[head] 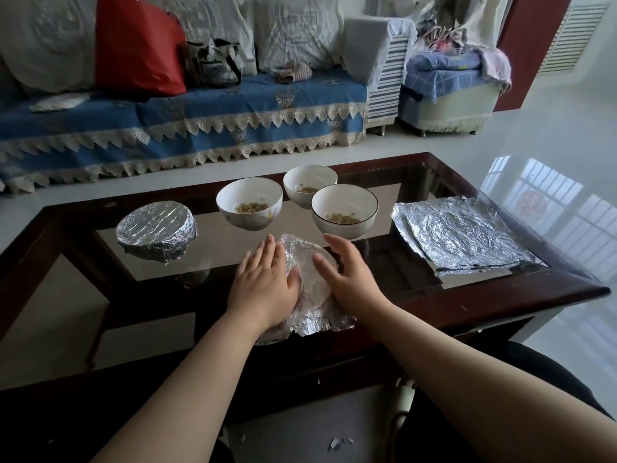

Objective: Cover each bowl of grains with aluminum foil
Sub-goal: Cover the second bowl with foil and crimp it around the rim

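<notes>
A bowl draped in a crumpled foil sheet (309, 279) sits at the table's near edge between my hands. My left hand (265, 282) lies flat against the foil's left side, and my right hand (347, 275) cups its right side, fingers spread. The bowl under the foil is hidden. A foil-wrapped bowl (156, 230) stands at the left. Three white bowls holding grains stand uncovered behind: one at centre (249, 203), one at the back (310, 183), one at the right (344, 208).
A stack of loose foil sheets (460, 237) lies on the right of the glass-topped coffee table (500, 292). A blue-covered sofa (173, 128) with a red bag (137, 45) stands behind the table. Small foil scraps (339, 442) lie on the floor below.
</notes>
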`<state>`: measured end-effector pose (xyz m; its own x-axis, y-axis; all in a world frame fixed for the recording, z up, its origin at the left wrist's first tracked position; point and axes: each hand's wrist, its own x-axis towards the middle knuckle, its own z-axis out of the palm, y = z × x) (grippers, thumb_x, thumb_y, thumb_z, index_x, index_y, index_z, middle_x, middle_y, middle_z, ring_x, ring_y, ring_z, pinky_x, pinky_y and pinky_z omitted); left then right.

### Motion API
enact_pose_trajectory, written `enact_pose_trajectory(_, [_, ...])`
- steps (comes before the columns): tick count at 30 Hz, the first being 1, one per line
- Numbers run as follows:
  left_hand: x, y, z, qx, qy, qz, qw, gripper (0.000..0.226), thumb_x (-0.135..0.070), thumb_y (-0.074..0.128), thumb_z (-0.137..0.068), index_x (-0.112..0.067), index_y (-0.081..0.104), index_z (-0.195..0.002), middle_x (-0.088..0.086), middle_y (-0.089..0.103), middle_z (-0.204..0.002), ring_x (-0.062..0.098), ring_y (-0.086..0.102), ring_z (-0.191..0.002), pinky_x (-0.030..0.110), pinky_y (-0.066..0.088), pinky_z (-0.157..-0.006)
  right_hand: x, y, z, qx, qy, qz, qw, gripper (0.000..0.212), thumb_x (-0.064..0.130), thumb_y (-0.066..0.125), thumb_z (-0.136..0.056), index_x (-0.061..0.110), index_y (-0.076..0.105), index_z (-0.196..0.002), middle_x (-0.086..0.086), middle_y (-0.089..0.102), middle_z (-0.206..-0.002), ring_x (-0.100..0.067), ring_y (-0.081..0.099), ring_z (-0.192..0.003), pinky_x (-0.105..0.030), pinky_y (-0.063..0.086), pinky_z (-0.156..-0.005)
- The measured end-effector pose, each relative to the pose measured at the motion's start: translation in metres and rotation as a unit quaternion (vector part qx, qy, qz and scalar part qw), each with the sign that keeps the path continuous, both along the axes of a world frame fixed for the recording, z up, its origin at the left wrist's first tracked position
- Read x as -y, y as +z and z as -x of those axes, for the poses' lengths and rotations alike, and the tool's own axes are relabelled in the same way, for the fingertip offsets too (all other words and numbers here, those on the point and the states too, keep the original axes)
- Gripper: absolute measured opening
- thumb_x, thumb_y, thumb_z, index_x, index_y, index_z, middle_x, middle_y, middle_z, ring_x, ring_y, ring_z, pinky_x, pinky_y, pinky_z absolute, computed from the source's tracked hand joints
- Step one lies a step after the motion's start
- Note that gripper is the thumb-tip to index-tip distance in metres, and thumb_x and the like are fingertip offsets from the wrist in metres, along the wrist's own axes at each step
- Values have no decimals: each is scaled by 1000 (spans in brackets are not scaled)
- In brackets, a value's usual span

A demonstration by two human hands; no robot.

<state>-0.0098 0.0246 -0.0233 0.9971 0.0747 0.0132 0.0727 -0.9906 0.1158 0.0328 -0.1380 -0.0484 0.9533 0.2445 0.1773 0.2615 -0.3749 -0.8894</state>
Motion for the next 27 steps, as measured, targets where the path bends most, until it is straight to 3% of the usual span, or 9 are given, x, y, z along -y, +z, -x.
enact_pose_trajectory(4, [0,0,0,5,-5,26,1000,62,-43,21,-103,-19,3,-157,1,-7,-164,15,-5,-150,35,-3,-119,13,8,-17,-136,-59,73,986,58,55,66,-82,26,49,-130,1,62,-109,-15,62,-98,-33,50,-90])
enact_pose_trajectory(8, [0,0,0,-1,-8,22,1000,59,-43,21,-103,-27,5,-157,-2,-6,-164,16,-5,-150,36,-1,-119,8,-1,-23,-294,-9,-155,943,58,43,79,-73,13,60,-119,-9,70,-102,-20,67,-87,-40,57,-85])
enact_pose_trajectory(11, [0,1,-1,-9,-9,18,1000,58,-45,20,-103,-29,5,-157,-2,-7,-164,15,-6,-150,37,-1,-119,4,2,-23,-366,18,-280,887,28,22,68,-88,7,62,-111,-5,66,-77,-17,61,-60,-27,54,-57])
enact_pose_trajectory(13, [0,0,-1,-12,-9,18,1000,58,-45,19,-103,-29,5,-157,-2,-8,-164,15,-6,-150,37,-1,-119,4,6,-23,-377,13,-301,876,26,14,65,-91,6,61,-116,-5,64,-76,-12,62,-53,-21,50,-48])
enact_pose_trajectory(16, [0,0,-2,-10,-8,12,1000,59,-44,21,-103,-27,6,-157,-1,-7,-164,17,-4,-150,37,1,-119,1,4,-23,-299,-22,-232,925,23,13,70,-87,7,66,-109,-5,66,-87,-11,63,-65,-25,54,-61])
enact_pose_trajectory(18, [0,0,-2,-7,-12,11,1000,58,-44,21,-103,-27,6,-157,-2,-8,-164,19,-2,-151,38,2,-119,-1,0,-23,-160,-80,-95,979,18,19,73,-84,13,72,-100,3,63,-98,-11,61,-88,-24,51,-81])
enact_pose_trajectory(20, [0,1,-1,-8,-21,13,1000,57,-45,21,-103,-33,5,-156,-5,-11,-163,21,-3,-151,40,2,-119,-2,-1,-20,-46,-103,-5,994,21,25,72,-83,19,73,-103,8,54,-111,-7,52,-106,-22,43,-96])
enact_pose_trajectory(23, [-1,2,0,-9,-30,6,1000,53,-47,19,-102,-45,3,-153,-9,-10,-163,27,-7,-150,43,-2,-119,-5,3,-13,40,-106,51,992,22,24,67,-88,14,74,-106,3,64,-112,-11,58,-105,-24,45,-94])
enact_pose_trajectory(27, [0,4,-4,31,-84,-58,994,60,-51,3,-93,-43,4,-153,-11,-12,-162,27,-16,-149,44,-15,-116,-7,10,-9,28,-123,60,990,22,24,62,-91,14,76,-104,0,74,-102,-14,65,-98,-25,46,-84])
